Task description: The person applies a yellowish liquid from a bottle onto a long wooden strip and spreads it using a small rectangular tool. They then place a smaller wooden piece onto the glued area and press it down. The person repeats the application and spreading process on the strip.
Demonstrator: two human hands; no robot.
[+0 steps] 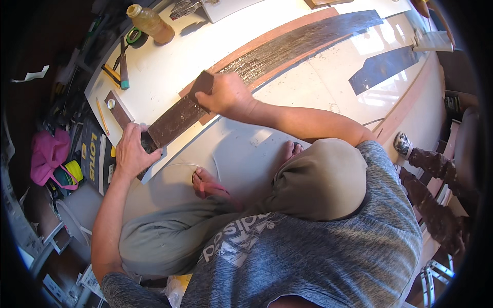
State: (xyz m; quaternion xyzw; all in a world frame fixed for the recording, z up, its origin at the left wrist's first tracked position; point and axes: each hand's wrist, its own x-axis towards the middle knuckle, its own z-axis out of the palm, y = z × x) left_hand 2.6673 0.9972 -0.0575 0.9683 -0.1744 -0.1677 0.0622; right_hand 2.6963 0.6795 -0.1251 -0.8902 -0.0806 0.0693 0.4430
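Observation:
A long dark brown strip runs diagonally over the white board in front of me. Its far stretch carries a wet-looking, glossy, streaked coating. Beneath it lies a wider reddish-brown board, showing along both sides. My right hand grips a dark brown rectangular piece, tilted and touching the strip where the gloss begins. At the strip's near end, my left hand spans its width, thumb on one edge and fingers on the other. The underside of that end is hidden by the hand.
Left on the white surface are a bottle, a green tape roll, a green-tipped tool, a yellow cutter, a pencil and a small board. A dark offcut lies right. Another person's legs show at right.

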